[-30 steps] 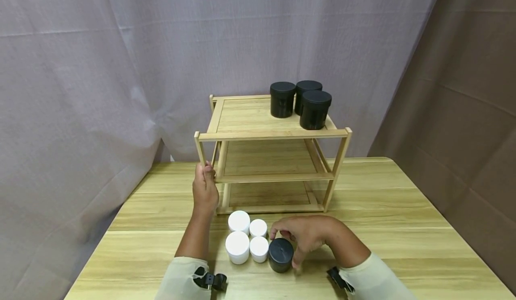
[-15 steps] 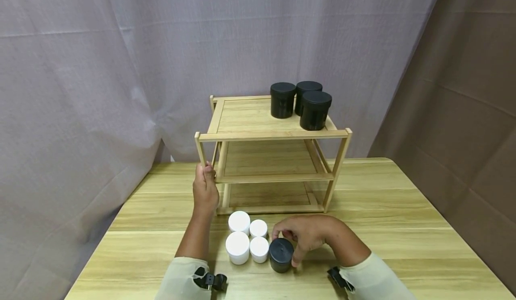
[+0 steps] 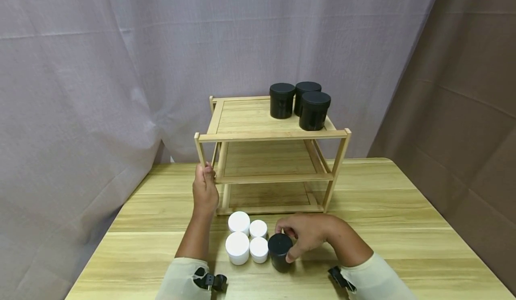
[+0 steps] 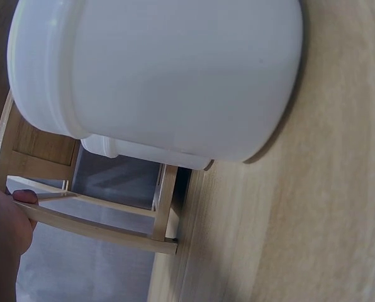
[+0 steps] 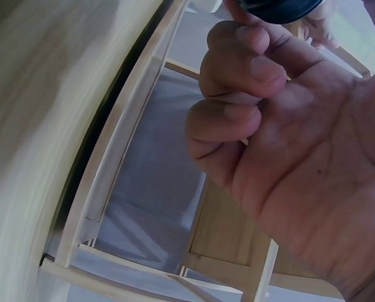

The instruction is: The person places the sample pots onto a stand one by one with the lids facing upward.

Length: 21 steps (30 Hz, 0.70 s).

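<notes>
My left hand (image 3: 205,190) grips the left front post of a three-tier wooden shelf rack (image 3: 274,136); in the left wrist view its fingers (image 4: 25,196) show at the rail. With thumb and index finger, my right hand (image 3: 308,235) pinches a black lidded jar (image 3: 280,254) in front of the rack. The right wrist view catches the jar's ribbed black lid (image 5: 288,10) at its top edge, the other fingers curled into the palm. Beside that jar, to its left, stand several white lidded jars (image 3: 238,248) in two sizes; one white jar (image 4: 181,75) fills much of the left wrist view.
Three black jars (image 3: 315,111) stand on the right part of the rack's top tier. A wood-grain table (image 3: 387,219) carries everything. Grey cloth (image 3: 121,67) hangs behind, with brownish cloth (image 3: 463,125) along the right side.
The right thumb and index finger have closed onto the black jar, and its top has come up slightly. My left hand has stayed on the rack's post.
</notes>
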Each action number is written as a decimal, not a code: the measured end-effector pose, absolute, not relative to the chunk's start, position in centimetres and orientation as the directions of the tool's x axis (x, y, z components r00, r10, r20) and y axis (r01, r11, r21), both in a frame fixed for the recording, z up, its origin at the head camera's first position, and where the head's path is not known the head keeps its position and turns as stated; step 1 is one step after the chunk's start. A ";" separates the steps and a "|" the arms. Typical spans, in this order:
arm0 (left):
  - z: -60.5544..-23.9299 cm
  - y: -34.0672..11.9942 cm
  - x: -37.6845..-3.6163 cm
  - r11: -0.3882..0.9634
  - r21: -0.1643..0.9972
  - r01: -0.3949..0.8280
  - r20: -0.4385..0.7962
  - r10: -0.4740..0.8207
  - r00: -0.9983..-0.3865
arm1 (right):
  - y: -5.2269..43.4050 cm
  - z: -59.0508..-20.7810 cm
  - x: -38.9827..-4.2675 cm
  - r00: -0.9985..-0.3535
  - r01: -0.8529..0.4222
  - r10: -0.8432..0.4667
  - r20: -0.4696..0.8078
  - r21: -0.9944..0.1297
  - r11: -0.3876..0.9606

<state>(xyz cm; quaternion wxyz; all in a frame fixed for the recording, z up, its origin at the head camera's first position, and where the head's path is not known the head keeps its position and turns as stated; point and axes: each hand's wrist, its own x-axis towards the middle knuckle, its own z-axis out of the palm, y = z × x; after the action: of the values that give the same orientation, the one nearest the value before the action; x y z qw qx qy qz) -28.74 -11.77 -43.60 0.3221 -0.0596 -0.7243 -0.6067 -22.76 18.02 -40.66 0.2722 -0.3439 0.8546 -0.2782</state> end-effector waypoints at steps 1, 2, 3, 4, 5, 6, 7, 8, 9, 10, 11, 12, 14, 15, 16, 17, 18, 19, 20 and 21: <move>-43.6 -11.8 -28.7 0.255 0.841 0.477 0.538 -0.304 -0.786 | 18.0 -40.6 -22.7 -0.621 -0.438 -0.737 -0.267 -0.661 0.609; -43.6 -11.8 -28.7 0.253 0.842 0.476 0.537 -0.303 -0.788 | 18.0 -40.5 -22.7 -0.628 -0.438 -0.733 -0.259 -0.661 0.609; -43.6 -11.8 -28.7 0.250 0.843 0.476 0.535 -0.301 -0.789 | 18.0 -40.4 -22.7 -0.632 -0.443 -0.733 -0.250 -0.660 0.607; -43.6 -11.8 -28.7 0.249 0.843 0.476 0.535 -0.301 -0.790 | 18.0 -40.3 -22.6 -0.637 -0.453 -0.733 -0.238 -0.654 0.606; -43.6 -11.8 -28.7 0.249 0.843 0.476 0.535 -0.300 -0.790 | 18.1 -40.2 -22.6 -0.642 -0.466 -0.733 -0.225 -0.646 0.605; -43.6 -11.8 -28.7 0.248 0.843 0.477 0.535 -0.298 -0.791 | 18.1 -40.1 -22.6 -0.647 -0.476 -0.732 -0.212 -0.637 0.606; -43.6 -11.9 -28.7 0.248 0.843 0.477 0.535 -0.296 -0.791 | 18.1 -40.0 -22.5 -0.652 -0.486 -0.732 -0.201 -0.630 0.606; -43.6 -11.9 -28.7 0.247 0.844 0.477 0.534 -0.298 -0.791 | 18.2 -39.9 -22.5 -0.660 -0.495 -0.727 -0.188 -0.620 0.609; -43.6 -11.9 -28.7 0.247 0.845 0.475 0.533 -0.299 -0.792 | 18.2 -39.8 -22.4 -0.669 -0.502 -0.722 -0.177 -0.609 0.614; -43.6 -11.8 -28.7 0.248 0.845 0.473 0.531 -0.299 -0.793 | 18.2 -39.7 -22.4 -0.679 -0.505 -0.715 -0.167 -0.600 0.620; -43.6 -11.8 -28.7 0.250 0.846 0.470 0.529 -0.299 -0.794 | 18.3 -39.6 -22.3 -0.688 -0.508 -0.708 -0.158 -0.592 0.626; -43.6 -11.8 -28.7 0.253 0.848 0.466 0.527 -0.301 -0.795 | 18.3 -39.5 -22.2 -0.698 -0.508 -0.700 -0.150 -0.584 0.633; -43.7 -11.8 -28.7 0.259 0.849 0.460 0.524 -0.306 -0.795 | 18.4 -39.3 -22.2 -0.713 -0.515 -0.689 -0.131 -0.569 0.641; -43.7 -11.8 -28.7 0.260 0.850 0.458 0.522 -0.306 -0.796 | 18.4 -39.2 -22.1 -0.716 -0.519 -0.688 -0.122 -0.566 0.640; -43.7 -11.8 -28.7 0.261 0.851 0.457 0.522 -0.307 -0.796 | 18.5 -39.1 -22.1 -0.717 -0.523 -0.688 -0.113 -0.566 0.637; -43.7 -11.8 -28.7 0.261 0.851 0.456 0.522 -0.308 -0.795 | 18.5 -39.0 -22.1 -0.715 -0.526 -0.691 -0.105 -0.571 0.631; -43.7 -11.8 -28.7 0.261 0.851 0.457 0.522 -0.308 -0.796 | 18.6 -38.8 -22.1 -0.713 -0.531 -0.695 -0.097 -0.574 0.624; -43.7 -11.8 -28.7 0.260 0.850 0.458 0.523 -0.307 -0.795 | 18.6 -38.7 -22.1 -0.710 -0.533 -0.699 -0.090 -0.580 0.616; -43.6 -11.8 -28.7 0.260 0.849 0.460 0.524 -0.308 -0.794 | 18.6 -38.6 -22.1 -0.708 -0.533 -0.701 -0.085 -0.587 0.610; -43.6 -11.8 -28.7 0.260 0.848 0.461 0.525 -0.307 -0.794 | 18.7 -38.5 -22.1 -0.710 -0.534 -0.699 -0.078 -0.587 0.609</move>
<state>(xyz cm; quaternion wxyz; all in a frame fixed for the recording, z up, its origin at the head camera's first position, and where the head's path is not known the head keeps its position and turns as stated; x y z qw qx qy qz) -28.69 -11.82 -43.61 0.3170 -0.0527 -0.7278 -0.6059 -22.08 18.68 -38.49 0.1516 -0.3490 0.8839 -0.2719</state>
